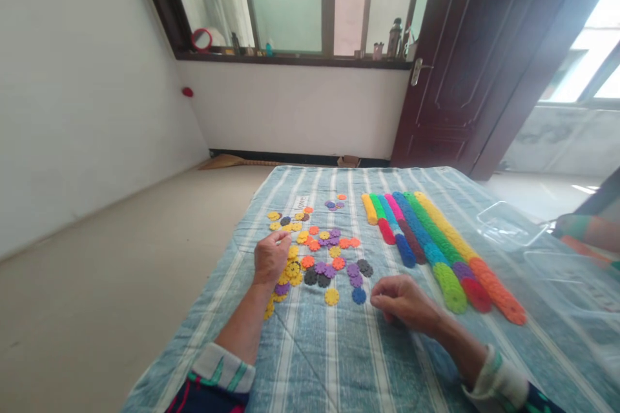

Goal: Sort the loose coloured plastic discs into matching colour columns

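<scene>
My left hand is closed, thumb and fingers drawn together over the left edge of a scattered group of notched plastic discs. Yellow discs lie right beside it; whatever the fingers pinch, if anything, is hidden. My right hand is curled low over the cloth, its thumb and fingertips together just right of a blue disc. No disc shows in its grip. Between the hands lie purple discs, orange discs, dark grey discs and a single yellow disc.
Long overlapping rows of same-coloured discs run along the right side of the striped cloth. Clear plastic containers stand at the right edge, near another person's arm. A small white label lies at the back.
</scene>
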The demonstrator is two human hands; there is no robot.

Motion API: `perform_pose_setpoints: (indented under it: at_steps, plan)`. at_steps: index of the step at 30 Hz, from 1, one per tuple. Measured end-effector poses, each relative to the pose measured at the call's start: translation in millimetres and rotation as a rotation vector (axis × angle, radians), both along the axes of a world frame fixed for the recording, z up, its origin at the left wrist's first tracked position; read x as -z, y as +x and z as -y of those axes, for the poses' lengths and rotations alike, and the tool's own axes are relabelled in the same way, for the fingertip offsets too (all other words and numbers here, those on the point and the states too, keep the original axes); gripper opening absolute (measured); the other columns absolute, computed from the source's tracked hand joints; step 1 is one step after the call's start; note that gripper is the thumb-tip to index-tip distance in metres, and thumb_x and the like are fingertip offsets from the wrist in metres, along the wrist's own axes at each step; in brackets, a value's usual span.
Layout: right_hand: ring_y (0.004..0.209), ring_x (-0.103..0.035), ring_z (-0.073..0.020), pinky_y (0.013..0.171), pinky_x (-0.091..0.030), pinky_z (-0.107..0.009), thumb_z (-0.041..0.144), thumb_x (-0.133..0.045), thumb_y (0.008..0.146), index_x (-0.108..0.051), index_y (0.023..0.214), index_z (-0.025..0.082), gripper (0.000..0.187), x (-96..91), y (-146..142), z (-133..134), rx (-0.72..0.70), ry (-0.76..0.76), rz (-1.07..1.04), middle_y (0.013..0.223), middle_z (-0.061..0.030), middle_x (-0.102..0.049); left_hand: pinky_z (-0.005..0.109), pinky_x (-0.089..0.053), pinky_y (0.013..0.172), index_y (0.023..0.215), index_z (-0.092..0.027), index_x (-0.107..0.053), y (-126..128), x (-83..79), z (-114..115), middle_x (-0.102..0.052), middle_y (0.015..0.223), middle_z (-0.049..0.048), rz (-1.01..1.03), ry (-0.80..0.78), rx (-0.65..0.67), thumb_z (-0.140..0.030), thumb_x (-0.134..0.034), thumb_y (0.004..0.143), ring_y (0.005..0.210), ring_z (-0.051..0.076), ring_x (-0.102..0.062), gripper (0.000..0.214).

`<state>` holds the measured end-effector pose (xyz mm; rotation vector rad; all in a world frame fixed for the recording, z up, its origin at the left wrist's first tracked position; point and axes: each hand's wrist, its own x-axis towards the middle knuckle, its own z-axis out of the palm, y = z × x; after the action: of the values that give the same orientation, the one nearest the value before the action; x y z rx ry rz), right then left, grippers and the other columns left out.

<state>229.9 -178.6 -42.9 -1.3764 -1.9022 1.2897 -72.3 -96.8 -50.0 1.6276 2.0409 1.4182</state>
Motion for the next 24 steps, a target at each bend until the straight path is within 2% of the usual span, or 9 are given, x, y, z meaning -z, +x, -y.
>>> perform_pose_setpoints:
  at_steps: [4, 10, 15, 18, 21, 24]
  plan:
    - [0.046, -0.052, -0.0113, 0.047, -0.036, -0.021, 0.033, -0.058, 0.082, -0.069, 0.077, 0.019, 0.018, 7.6, 0.1, 3.6, 0.054, 0.021, -0.051, 0.051, 0.0034, -0.059, 0.031, -0.055, 0.083, 0.084, -0.019, -0.075, -0.4, 4.6, -3.5, -0.078, 0.095, 0.0061, -0.140, 0.003, 0.029, -0.033, -0.054, 0.075, 0.085, 0.024, -0.071, 0.027]
    - [0.045, -0.049, -0.0107, 0.046, -0.035, -0.021, 0.037, -0.059, 0.082, -0.068, 0.077, 0.019, 0.021, 16.9, 0.0, 2.8, 0.054, 0.034, -0.133, 0.050, 0.0036, -0.057, 0.038, -0.047, 0.103, 0.100, -0.018, -0.073, 3.2, 4.4, -6.4, -0.074, 0.111, 0.0084, -0.421, 0.013, 0.128, -0.020, -0.053, 0.077, 0.109, 0.025, -0.064, 0.031]
    - [0.043, -0.047, -0.0100, 0.046, -0.034, -0.021, 0.037, -0.060, 0.081, -0.068, 0.076, 0.018, 0.021, 20.1, -1.1, 3.4, 0.042, 0.040, -0.193, 0.048, 0.0042, -0.055, 0.036, -0.040, 0.111, 0.115, -0.016, -0.068, 12.3, -3.3, -9.1, -0.068, 0.124, 0.0086, -0.599, -0.147, 0.217, -0.007, -0.048, 0.074, 0.123, 0.023, -0.056, 0.047]
    - [0.043, -0.046, -0.0097, 0.046, -0.034, -0.021, 0.033, -0.059, 0.080, -0.068, 0.075, 0.018, 0.018, 19.8, -2.6, 3.3, 0.046, 0.041, -0.218, 0.047, 0.0046, -0.054, 0.034, -0.040, 0.110, 0.121, -0.018, -0.065, 16.5, -8.9, -10.9, -0.065, 0.129, 0.0073, -0.669, -0.283, 0.244, -0.005, -0.048, 0.076, 0.125, 0.022, -0.055, 0.050]
    - [0.042, -0.045, -0.0095, 0.046, -0.033, -0.021, 0.030, -0.058, 0.080, -0.067, 0.074, 0.018, 0.017, 18.5, -3.8, 3.3, 0.046, 0.049, -0.226, 0.046, 0.0050, -0.053, 0.032, -0.044, 0.102, 0.113, -0.023, -0.068, 18.1, -14.6, -13.1, -0.069, 0.123, 0.0046, -0.742, -0.392, 0.251, -0.008, -0.048, 0.079, 0.117, 0.021, -0.060, 0.043]
    - [0.042, -0.045, -0.0093, 0.047, -0.033, -0.021, 0.029, -0.057, 0.080, -0.066, 0.072, 0.018, 0.016, 16.9, -4.4, 3.3, 0.045, 0.053, -0.223, 0.046, 0.0052, -0.053, 0.027, -0.046, 0.094, 0.097, -0.024, -0.072, 17.5, -19.6, -16.7, -0.073, 0.110, 0.0035, -0.800, -0.411, 0.266, -0.013, -0.050, 0.083, 0.107, 0.019, -0.064, 0.029]
